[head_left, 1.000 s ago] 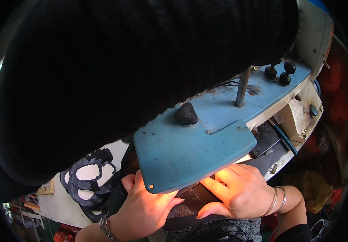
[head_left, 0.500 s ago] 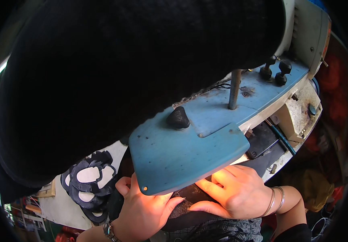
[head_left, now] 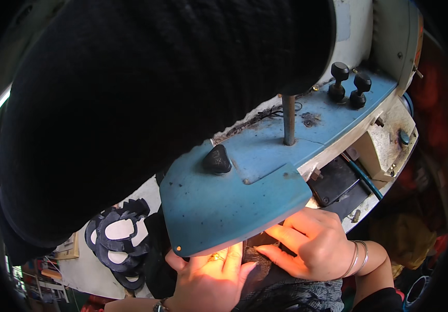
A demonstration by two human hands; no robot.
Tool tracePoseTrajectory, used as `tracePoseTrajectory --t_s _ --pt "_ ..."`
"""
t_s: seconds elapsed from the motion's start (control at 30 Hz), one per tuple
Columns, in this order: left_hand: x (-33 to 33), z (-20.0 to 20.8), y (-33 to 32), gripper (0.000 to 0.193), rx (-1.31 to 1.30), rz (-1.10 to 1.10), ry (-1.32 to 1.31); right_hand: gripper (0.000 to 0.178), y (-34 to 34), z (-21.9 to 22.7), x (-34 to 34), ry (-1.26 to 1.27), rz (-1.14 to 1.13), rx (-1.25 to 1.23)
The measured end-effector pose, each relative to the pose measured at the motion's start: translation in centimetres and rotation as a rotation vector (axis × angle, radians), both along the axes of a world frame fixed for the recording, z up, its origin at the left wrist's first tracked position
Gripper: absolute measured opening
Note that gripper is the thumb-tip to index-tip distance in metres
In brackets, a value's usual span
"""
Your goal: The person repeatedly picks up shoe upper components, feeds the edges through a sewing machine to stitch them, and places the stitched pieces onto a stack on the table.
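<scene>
Under the front of a blue-topped machine head [head_left: 229, 208], which looks like an industrial sewing machine, both my hands are at a dark brown piece of material [head_left: 258, 265] with a fuzzy edge. My left hand [head_left: 211, 275] lies at its left side, fingers stretched out and thumb apart; some fingertips are under the head. From the right, my right hand [head_left: 312, 247] grips the piece with thumb and forefinger close together, the other fingers bent. Warm light falls on the fingers. The head hides the needle area.
Black pieces with white patches [head_left: 120, 229] are heaped on the pale table [head_left: 86, 273] at left. A large black shape covers the upper left. A metal post [head_left: 289, 119] and black knobs [head_left: 340, 80] rise from the machine. Dark checked cloth [head_left: 297, 296] is below my hands.
My left hand has shifted right and down, its fingers straighter. My right thumb has moved up closer to the forefinger on the brown piece. The view has shifted slightly.
</scene>
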State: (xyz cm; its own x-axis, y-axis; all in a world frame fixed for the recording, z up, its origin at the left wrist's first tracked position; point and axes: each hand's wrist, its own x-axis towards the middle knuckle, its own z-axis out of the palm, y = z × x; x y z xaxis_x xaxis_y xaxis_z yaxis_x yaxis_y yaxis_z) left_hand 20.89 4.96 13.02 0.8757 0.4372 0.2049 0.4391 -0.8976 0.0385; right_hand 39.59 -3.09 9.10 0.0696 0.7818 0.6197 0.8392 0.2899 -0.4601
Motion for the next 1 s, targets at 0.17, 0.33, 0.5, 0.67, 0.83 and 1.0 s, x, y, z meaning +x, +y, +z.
tracePoseTrajectory --t_s 0.17,0.33,0.5,0.67,0.83,1.0 --pt "0.5 0.4 -0.3 0.036 -0.122 -0.012 -0.073 0.022 0.1 0.0 0.1 0.043 -0.015 0.061" --pt "0.5 1.0 0.1 0.03 -0.157 -0.099 -0.026 0.022 0.1 -0.1 0.3 0.045 -0.017 0.065" --pt "0.2 0.4 0.7 0.022 -0.073 -0.112 -0.092 0.023 0.1 0.3 0.1 0.029 -0.02 0.066" --pt "-0.1 0.4 1.2 0.017 -0.058 -0.119 -0.14 0.023 0.0 0.5 -0.2 -0.032 -0.023 0.029" --pt "-0.9 0.9 1.9 0.016 -0.017 -0.149 -0.104 0.023 -0.2 0.6 -0.6 -0.099 -0.026 -0.082" --pt "-1.2 1.5 3.2 0.046 -0.201 -0.146 0.043 0.024 -0.1 1.4 -1.0 -0.095 -0.096 -0.029"
